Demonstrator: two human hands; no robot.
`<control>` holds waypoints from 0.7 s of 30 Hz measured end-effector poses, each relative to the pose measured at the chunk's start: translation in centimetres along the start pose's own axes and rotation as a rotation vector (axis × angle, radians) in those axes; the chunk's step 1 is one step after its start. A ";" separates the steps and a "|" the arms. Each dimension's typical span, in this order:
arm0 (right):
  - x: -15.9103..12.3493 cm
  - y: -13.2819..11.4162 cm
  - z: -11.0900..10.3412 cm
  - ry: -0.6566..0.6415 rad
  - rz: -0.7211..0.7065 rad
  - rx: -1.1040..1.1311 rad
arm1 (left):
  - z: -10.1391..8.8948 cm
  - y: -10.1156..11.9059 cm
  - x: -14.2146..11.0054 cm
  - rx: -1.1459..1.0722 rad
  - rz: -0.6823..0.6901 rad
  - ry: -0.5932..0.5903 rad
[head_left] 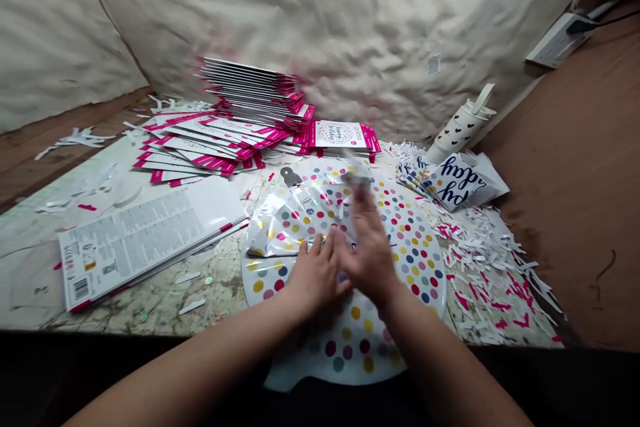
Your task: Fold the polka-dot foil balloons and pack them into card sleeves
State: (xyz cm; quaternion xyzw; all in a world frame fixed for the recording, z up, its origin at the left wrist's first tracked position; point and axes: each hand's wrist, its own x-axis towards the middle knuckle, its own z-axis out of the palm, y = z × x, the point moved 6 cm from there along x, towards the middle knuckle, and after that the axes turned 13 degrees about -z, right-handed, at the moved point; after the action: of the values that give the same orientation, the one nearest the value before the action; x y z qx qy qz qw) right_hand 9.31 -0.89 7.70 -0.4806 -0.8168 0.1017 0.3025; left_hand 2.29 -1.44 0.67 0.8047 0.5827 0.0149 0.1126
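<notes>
A flat, round foil balloon (425,267), white with coloured dots, lies in front of me and hangs over the table's front edge. On its upper left part rest folded dotted foil pieces (285,225), spread like a fan. My left hand (315,277) lies on the balloon beside these pieces, its fingers stretched out. My right hand (371,250) is over the middle of the balloon, close to the left one. Motion smears its fingers, and a greyish blur shows at their tips, so what they hold, if anything, is unclear.
Pink-and-white printed cards (255,90) are stacked and fanned out at the back. More long cards (145,233) lie at left. A white tumbler with hearts (463,127) leans behind folded foil balloons (457,180) at right. Paper shreds (485,267) cover the right side. A socket strip (560,40) is on the wall.
</notes>
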 end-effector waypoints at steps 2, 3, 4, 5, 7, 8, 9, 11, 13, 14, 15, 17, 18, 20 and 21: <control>-3.1 3.5 -3.9 0.326 0.209 0.105 | -0.3 0.0 -0.1 0.006 0.013 0.001; -4.8 5.4 -4.8 0.426 0.315 0.222 | -0.4 0.3 0.1 0.008 0.030 -0.005; -6.4 7.1 -5.1 0.491 0.419 0.358 | -0.4 0.7 0.4 0.010 0.048 -0.012; -7.9 8.7 -4.8 0.532 0.514 0.498 | -0.3 1.1 0.7 0.011 0.065 -0.017; -10.2 10.8 -3.6 0.592 0.658 0.713 | -0.2 2.0 1.4 0.016 0.081 -0.011; -11.0 11.5 -3.1 0.623 0.700 0.777 | -0.1 2.3 1.7 0.023 0.084 -0.005; -11.5 11.8 -2.6 0.654 0.721 0.821 | -0.1 2.6 2.0 0.034 0.092 0.004; -12.0 11.9 -2.2 0.707 0.731 0.890 | -0.3 3.0 2.1 0.054 0.121 0.014; -12.0 11.4 -2.3 0.755 0.736 0.955 | -0.6 3.3 2.1 0.071 0.153 0.019; -11.8 11.1 -2.6 0.778 0.735 0.982 | -0.9 3.4 2.0 0.077 0.168 0.023; -11.7 10.8 -2.9 0.800 0.732 1.004 | -1.2 3.6 1.9 0.082 0.182 0.029; -11.3 10.2 -3.6 0.837 0.713 1.030 | -1.5 3.7 1.9 0.098 0.197 0.037; -11.2 10.1 -3.8 0.848 0.703 1.039 | -1.5 3.7 2.0 0.107 0.197 0.034; -11.3 10.0 -3.7 0.853 0.697 1.040 | -1.3 3.6 2.1 0.125 0.189 0.013; -11.4 10.1 -3.5 0.848 0.702 1.029 | -1.1 3.5 2.1 0.129 0.185 -0.002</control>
State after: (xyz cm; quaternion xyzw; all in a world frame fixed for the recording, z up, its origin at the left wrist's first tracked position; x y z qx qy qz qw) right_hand 22.78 -5.70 1.36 -0.5087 -0.2788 0.3672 0.7271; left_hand 6.05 -0.27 2.20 0.8606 0.5056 -0.0131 0.0595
